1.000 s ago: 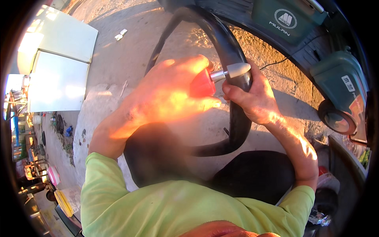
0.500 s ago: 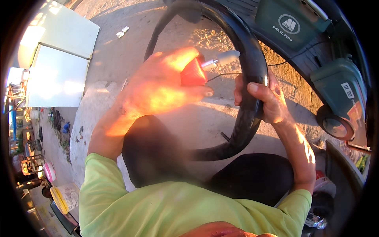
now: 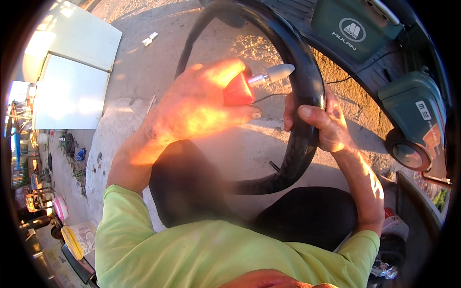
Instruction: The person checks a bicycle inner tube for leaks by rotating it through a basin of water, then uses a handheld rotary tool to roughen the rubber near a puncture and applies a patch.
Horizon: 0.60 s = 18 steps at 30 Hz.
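Note:
A black inflated inner tube [image 3: 306, 81] curves in front of me, with a small valve stem [image 3: 274, 166] on its inner side. My left hand [image 3: 185, 108] is closed around a red-bodied die grinder [image 3: 237, 91]. From the grinder's metal collet sticks a grey cone-shaped grinding stone [image 3: 279, 72], its tip at the tube's inner edge; whether it touches I cannot tell. My right hand [image 3: 331, 126] grips the tube on the right, thumb on top and fingers wrapped round the inner side.
My dark-clad knees [image 3: 307, 213] are under the tube's near side. At the right stand dark green cases [image 3: 357, 29] and a black wheel-like part [image 3: 408, 150]. White panels [image 3: 72, 93] are at the left. A thin cable [image 3: 357, 72] runs behind the tube.
The grinder has shifted slightly to the right in my left hand. Its stone, smeared before, now shows a crisp outline. My right hand keeps its grip on the tube.

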### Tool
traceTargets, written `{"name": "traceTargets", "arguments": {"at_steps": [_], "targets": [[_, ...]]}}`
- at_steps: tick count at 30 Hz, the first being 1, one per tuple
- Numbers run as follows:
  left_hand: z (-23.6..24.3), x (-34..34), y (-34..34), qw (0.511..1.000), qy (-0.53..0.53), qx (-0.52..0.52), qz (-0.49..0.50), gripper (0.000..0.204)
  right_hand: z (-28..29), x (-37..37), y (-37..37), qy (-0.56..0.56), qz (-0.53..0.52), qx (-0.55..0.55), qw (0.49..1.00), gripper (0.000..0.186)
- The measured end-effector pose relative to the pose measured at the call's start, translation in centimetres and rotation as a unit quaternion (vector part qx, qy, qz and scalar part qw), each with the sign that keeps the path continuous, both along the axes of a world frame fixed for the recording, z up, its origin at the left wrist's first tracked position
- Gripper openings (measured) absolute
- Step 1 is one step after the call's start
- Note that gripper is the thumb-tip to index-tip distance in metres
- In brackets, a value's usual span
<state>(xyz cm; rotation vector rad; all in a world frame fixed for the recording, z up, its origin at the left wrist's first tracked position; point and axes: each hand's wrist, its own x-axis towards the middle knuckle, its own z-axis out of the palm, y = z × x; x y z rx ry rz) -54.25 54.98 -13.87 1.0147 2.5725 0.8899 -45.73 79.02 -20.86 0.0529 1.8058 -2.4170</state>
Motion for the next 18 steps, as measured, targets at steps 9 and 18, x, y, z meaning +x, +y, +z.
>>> {"name": "traceTargets", "arguments": {"at_steps": [9, 18], "targets": [[0.11, 0.07, -0.07, 1.0, 0.02, -0.011, -0.013, 0.052, -0.02, 0.0, 0.37, -0.006, 0.041, -0.025, 0.999, 0.085], [0.14, 0.12, 0.06, 1.0, 0.001, -0.01, -0.018, 0.051, 0.21, -0.02, -0.1, -0.029, 0.035, 0.011, 0.999, 0.089]]}}
